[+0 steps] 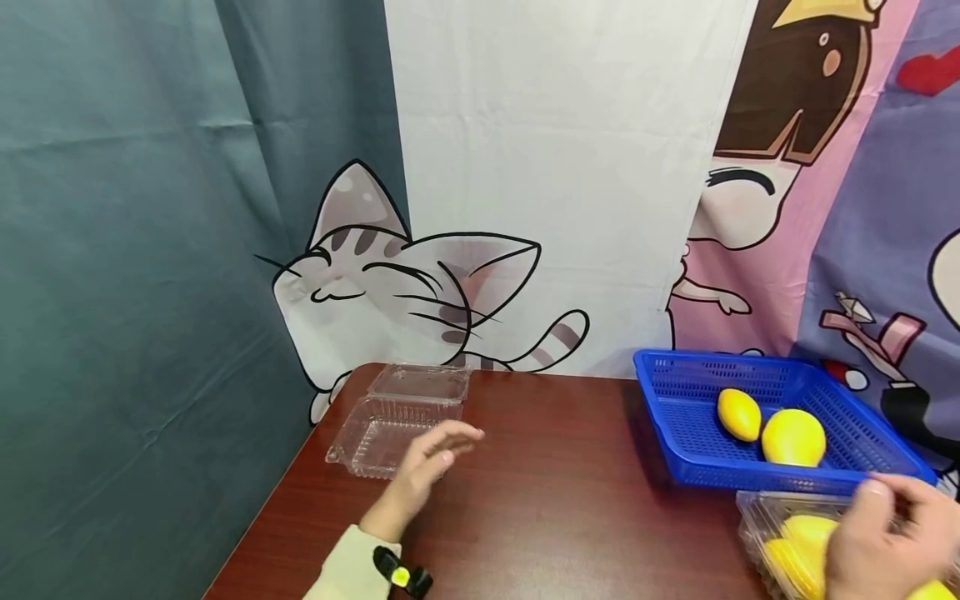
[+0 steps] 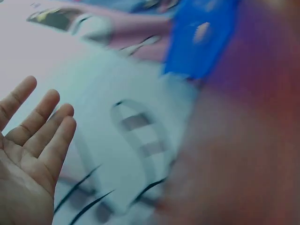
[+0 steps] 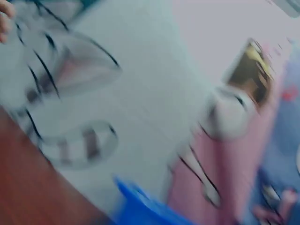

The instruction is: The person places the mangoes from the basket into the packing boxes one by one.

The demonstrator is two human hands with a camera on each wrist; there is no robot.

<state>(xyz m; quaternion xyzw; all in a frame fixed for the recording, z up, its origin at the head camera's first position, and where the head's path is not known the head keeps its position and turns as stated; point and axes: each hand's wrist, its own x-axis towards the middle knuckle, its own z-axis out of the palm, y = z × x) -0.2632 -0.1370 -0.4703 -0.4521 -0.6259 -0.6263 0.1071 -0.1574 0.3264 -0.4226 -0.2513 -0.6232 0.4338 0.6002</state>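
Right hand (image 1: 892, 537), grip unclear, partly hides a clear box (image 1: 756, 533) of glossy yellow fruit (image 1: 806, 533); left hand (image 1: 422, 473) is spread.

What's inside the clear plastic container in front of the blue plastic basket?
Yellow, rounded, fruit-like things show inside the clear plastic container, mostly at left. The bare right hand blocks part, and the picture's edge cuts it off, so I can't count them.

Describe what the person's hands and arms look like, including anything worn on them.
The left hand is gloveless; that arm wears a pale cream sleeve and, at the wrist, a black device with a bright yellow spot. The right hand is gloveless too; its sleeve, if any, is out of view.
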